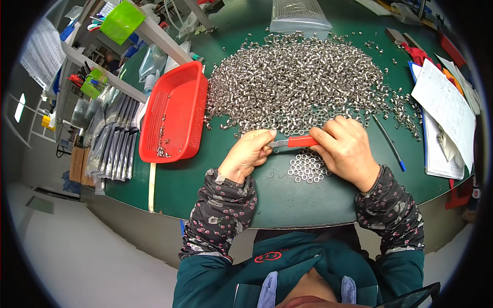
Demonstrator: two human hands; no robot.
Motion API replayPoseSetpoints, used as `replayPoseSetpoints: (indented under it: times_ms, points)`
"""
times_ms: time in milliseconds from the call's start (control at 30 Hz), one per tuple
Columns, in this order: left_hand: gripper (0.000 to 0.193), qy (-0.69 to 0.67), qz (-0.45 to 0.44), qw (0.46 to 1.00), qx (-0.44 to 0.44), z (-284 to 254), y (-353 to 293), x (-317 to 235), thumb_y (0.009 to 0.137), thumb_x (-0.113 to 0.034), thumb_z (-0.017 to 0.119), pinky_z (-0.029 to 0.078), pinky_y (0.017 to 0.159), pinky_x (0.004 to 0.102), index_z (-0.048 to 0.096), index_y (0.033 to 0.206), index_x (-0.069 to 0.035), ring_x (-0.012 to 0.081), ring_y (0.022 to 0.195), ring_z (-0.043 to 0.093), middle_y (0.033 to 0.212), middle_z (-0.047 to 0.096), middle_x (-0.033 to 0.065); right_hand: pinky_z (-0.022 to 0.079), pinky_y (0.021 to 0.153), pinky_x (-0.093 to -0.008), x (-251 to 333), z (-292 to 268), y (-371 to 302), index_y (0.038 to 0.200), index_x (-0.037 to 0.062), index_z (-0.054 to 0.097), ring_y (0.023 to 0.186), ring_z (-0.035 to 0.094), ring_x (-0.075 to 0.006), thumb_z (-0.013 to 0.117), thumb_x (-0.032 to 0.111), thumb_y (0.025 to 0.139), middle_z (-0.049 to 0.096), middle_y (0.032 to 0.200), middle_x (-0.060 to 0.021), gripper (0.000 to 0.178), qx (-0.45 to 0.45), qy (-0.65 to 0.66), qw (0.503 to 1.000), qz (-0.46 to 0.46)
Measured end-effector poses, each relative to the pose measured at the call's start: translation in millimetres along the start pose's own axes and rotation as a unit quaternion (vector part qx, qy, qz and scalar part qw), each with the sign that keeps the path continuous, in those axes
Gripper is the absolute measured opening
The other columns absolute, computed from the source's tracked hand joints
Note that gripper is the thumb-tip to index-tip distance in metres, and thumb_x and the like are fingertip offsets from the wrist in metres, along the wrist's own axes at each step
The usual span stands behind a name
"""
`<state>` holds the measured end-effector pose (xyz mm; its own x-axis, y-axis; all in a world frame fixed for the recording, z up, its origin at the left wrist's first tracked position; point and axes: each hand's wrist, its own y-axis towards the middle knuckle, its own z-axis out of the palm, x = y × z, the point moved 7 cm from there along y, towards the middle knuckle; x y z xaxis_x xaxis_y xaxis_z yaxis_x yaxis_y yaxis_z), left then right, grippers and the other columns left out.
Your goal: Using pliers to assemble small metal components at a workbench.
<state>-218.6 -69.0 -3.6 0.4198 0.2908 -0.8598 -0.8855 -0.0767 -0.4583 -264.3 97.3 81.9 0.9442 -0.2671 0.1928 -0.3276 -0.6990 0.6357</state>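
Note:
My right hand (345, 148) is closed round the red handle of a utility knife (302, 141), its blade pointing left. At the blade's tip, my left hand (248, 154) is pinched shut, thumb against the curled fingers. Whatever small piece sits in that pinch is mostly hidden. Below the knife, a small group of metal rings (308, 168) lies flat on the green table, close to my right hand. Beyond both hands spreads a large heap of small silver metal rings (298, 82).
A red plastic basket (197, 128) with a few metal pieces stands left of the heap. To the right lie a pen (390, 143) and a clipboard with papers (444, 108). A clear plastic bag (300, 18) rests behind the heap; the green table (308, 205) ends near my body.

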Motion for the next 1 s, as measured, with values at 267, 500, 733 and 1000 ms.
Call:
replayPoseSetpoints:
  times_ms: [267,500,733,1000]
  points:
    - [0.032,0.027,-0.019,0.999,0.029,2,1,2,0.09,-0.023,0.049,0.016,0.035,0.0194,0.042,0.061,-0.011,0.003,0.038,0.022,0.049,0.036,-0.0042,0.034,0.057,-0.0314,2,-5,3,0.085,0.0082,0.058,0.066,0.046,-0.0176,0.066,0.016,0.066,0.045,0.068,-0.0016,0.022,-0.021,-0.046,0.998,-0.042]
    - [0.033,0.048,-0.032,0.998,0.034,4,0,1,0.09,-0.024,0.05,0.015,0.035,0.0198,0.042,0.061,-0.01,0.0031,0.038,0.022,0.049,0.036,-0.0039,0.033,0.057,-0.0301,4,-8,4,0.085,0.0084,0.058,0.066,0.045,-0.0159,0.062,0.015,0.068,0.044,0.068,-0.0007,0.019,-0.034,-0.083,0.994,-0.065]
    - [0.032,0.045,-0.046,0.997,0.047,4,2,4,0.09,-0.024,0.049,0.015,0.035,0.02,0.043,0.062,-0.01,0.003,0.038,0.022,0.05,0.036,-0.0039,0.032,0.059,-0.0309,3,-8,4,0.092,0.0096,0.06,0.067,0.047,-0.0163,0.063,0.015,0.069,0.049,0.074,-0.0004,0.024,-0.029,-0.096,0.992,-0.072]
    - [0.032,0.022,0.003,0.998,0.062,3,1,2,0.09,-0.029,0.051,0.016,0.035,0.0177,0.045,0.064,-0.012,0.0003,0.039,0.024,0.054,0.039,-0.0059,0.033,0.059,-0.0297,6,-12,7,0.089,0.0089,0.06,0.067,0.047,-0.0157,0.061,0.014,0.068,0.048,0.073,-0.0004,0.021,-0.05,-0.104,0.99,-0.079]
